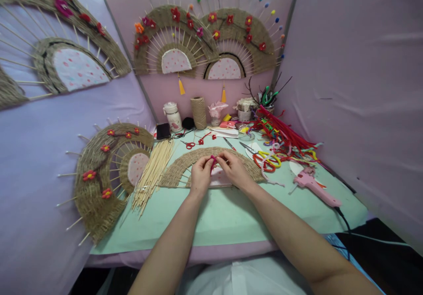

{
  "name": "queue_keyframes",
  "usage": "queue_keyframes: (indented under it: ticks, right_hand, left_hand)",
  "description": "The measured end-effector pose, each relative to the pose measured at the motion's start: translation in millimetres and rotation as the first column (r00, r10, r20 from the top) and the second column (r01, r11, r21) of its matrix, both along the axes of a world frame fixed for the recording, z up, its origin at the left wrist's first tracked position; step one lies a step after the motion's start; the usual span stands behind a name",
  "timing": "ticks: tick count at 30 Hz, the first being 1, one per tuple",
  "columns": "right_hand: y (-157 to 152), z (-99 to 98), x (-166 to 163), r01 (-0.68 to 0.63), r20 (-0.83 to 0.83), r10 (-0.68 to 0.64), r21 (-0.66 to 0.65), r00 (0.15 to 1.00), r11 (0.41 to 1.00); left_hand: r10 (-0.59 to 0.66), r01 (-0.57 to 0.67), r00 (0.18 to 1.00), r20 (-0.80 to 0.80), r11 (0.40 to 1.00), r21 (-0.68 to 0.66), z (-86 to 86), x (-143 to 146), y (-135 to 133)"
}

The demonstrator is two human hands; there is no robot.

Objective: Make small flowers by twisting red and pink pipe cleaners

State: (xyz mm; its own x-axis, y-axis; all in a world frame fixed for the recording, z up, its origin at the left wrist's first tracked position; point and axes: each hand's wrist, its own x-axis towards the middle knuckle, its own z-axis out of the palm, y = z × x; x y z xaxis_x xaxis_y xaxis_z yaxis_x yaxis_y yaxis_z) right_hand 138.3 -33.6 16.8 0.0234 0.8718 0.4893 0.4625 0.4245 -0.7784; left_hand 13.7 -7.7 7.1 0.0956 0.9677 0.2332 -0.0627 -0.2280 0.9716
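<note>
My left hand (202,174) and my right hand (233,168) meet over the middle of the table. Between their fingertips is a small magenta pipe cleaner piece (213,157), bent or curled; its exact shape is too small to tell. Both hands are closed in a pinch on it. Beneath them a woven twine fan (178,163) lies flat on the green cloth, its spotted half-round centre partly covered by my hands. Red-handled scissors (264,165) and a pair with yellow handles (272,157) rest to the right of my right hand.
Left of the fan lies a heap of thin wooden sticks (155,171), beside a finished upright fan (95,176). A pink glue gun (313,187) with its cord sits at right, near a pile of red pipe cleaners (287,130). A twine spool (198,112) and white bottle (172,116) stand behind.
</note>
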Motion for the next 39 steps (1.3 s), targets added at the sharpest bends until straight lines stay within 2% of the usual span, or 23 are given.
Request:
queue_keyframes:
  ticks: [14,18,21,24,27,29,30,31,33,35,36,39]
  right_hand:
    - [-0.4,-2.3,-0.6,0.070,-0.038,-0.071,-0.031,0.997,0.997]
    - [1.9,-3.5,-0.4,0.079,-0.100,-0.089,-0.104,0.991,0.991]
    - [4.5,-3.7,0.8,0.023,-0.217,-0.070,-0.213,0.974,0.977]
    - [6.6,-4.3,3.6,-0.105,-0.384,-0.055,-0.385,0.922,0.917]
    - [7.9,-4.8,7.9,-0.351,-0.608,-0.033,-0.502,0.793,0.791]
    - [8.2,-4.0,10.8,-0.449,-0.682,-0.028,-0.512,0.731,0.733]
    - [8.2,-3.2,12.1,-0.457,-0.686,-0.021,-0.507,0.728,0.730]
    - [8.0,-2.1,13.2,-0.436,-0.670,-0.013,-0.498,0.742,0.750]
    - [7.4,0.3,14.9,-0.320,-0.587,0.005,-0.434,0.809,0.842]
    - [6.0,2.8,16.1,-0.170,-0.450,0.023,-0.288,0.893,0.942]
    - [5.0,4.0,16.5,-0.118,-0.370,0.036,-0.203,0.928,0.972]
    - [1.3,7.4,17.1,-0.103,-0.155,0.097,-0.029,0.983,0.994]
  left_hand:
    - [0.033,-0.016,0.986,-0.162,0.995,0.102,1.6,-0.7,-3.2]
    - [0.057,-0.029,0.976,-0.211,0.990,0.137,0.5,-0.7,-4.4]
    - [0.088,-0.032,0.956,-0.282,0.980,0.197,0.6,-1.4,-6.6]
    - [0.129,-0.020,0.929,-0.346,0.953,0.302,1.9,-1.4,-9.8]
    - [0.105,0.032,0.931,-0.350,0.930,0.366,3.2,-0.2,-12.2]
    - [0.061,0.042,0.952,-0.301,0.946,0.323,3.8,0.3,-12.0]
    - [0.029,0.040,0.966,-0.257,0.964,0.262,4.0,0.2,-11.0]
    - [-0.004,0.039,0.981,-0.196,0.984,0.175,4.1,-0.3,-9.6]
    - [-0.059,0.057,0.997,-0.039,0.998,-0.032,4.9,-2.3,-5.9]
    - [-0.093,0.116,0.988,0.122,0.973,-0.198,6.6,-5.0,-2.7]
    - [-0.105,0.153,0.975,0.195,0.957,-0.248,7.8,-6.4,-1.7]
    - [-0.156,0.268,0.923,0.351,0.916,-0.299,12.4,-9.3,-2.1]
